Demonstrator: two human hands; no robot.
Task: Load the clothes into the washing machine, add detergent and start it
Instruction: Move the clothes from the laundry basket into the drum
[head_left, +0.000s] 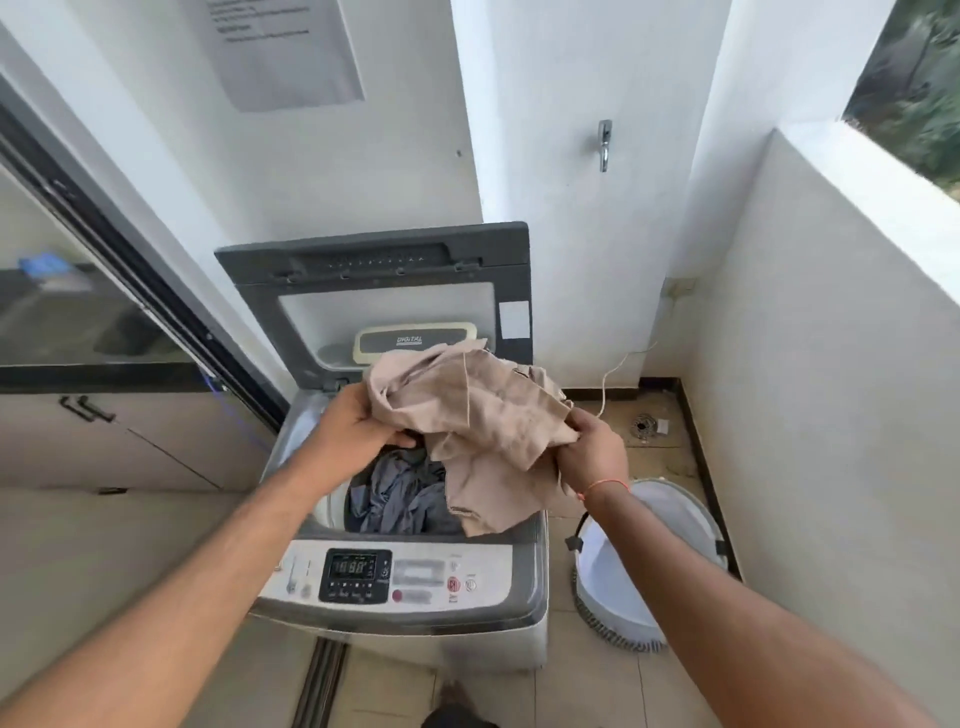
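A top-loading washing machine (291, 441) stands in front of me with its lid (374, 270) raised against the wall. Grey clothes (400, 493) lie in the drum. Above the opening I hold a crumpled beige garment (483, 415) with both hands. My left hand (353, 426) grips its left side and my right hand (592, 452) grips its right edge. A lower part of the garment hangs over the drum's front right rim. The control panel (358, 571) with a lit display faces me at the front.
A white laundry basket (623, 597) sits on the tiled floor right of the machine. A low white parapet wall (831, 364) closes the right side. A glass sliding door (93, 312) runs along the left. A tap (604, 143) and a cable are on the back wall.
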